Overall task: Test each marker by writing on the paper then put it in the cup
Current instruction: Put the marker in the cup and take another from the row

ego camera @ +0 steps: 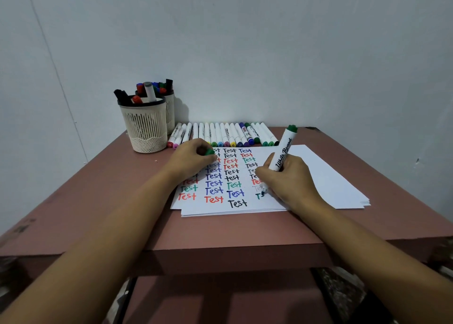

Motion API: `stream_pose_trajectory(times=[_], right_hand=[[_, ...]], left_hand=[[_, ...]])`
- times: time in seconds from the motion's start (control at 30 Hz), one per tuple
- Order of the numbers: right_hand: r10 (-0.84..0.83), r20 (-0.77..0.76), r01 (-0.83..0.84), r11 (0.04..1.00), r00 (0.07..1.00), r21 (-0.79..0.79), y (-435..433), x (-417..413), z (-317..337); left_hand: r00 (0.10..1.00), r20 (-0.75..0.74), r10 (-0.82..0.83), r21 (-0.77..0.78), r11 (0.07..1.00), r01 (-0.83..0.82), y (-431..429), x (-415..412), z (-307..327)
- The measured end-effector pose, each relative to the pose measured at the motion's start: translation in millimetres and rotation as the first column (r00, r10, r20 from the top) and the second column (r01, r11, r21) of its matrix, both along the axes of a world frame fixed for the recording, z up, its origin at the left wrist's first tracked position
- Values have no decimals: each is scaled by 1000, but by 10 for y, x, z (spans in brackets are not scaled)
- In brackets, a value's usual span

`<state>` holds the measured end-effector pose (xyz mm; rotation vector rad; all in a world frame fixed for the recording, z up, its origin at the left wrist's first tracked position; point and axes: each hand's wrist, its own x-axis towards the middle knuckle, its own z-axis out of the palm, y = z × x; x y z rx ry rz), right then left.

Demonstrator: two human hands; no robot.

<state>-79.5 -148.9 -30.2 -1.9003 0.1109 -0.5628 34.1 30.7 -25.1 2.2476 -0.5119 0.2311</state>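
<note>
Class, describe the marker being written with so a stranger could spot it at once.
On the brown table lies a paper stack. The right hand holds the marker tip-down on it. Unlike the row behind, it stands up, uncapped, green-ended.

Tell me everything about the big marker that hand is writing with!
The green whiteboard marker has a white, plastic-looking barrel with black script reading "White Board" and a green plug at its top end. It is uncapped; the left hand pinches a green cap. The right hand grips the lower barrel, fingers curled round it. The marker stands tilted, its top leaning away and to the right, with its tip down on the paper beside a lone green T.
</note>
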Motion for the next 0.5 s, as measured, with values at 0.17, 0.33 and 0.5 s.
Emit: stream_pose_trajectory(times=[0.17, 0.33, 0.5], right_hand=[[24, -28, -25, 999, 999, -38, 11, -20, 16], [-66, 41, 69, 996, 997, -56, -2, -24, 25], [-84, 46, 88, 990, 995, -106, 11, -43, 32]], left_hand=[[1000, -4, -7, 5, 1000, 7, -6, 4, -5], [1000, -3, -8, -2, 1000, 8, 2, 3, 1], [1000, -6, -4, 5, 1000, 4, -3, -2, 4]])
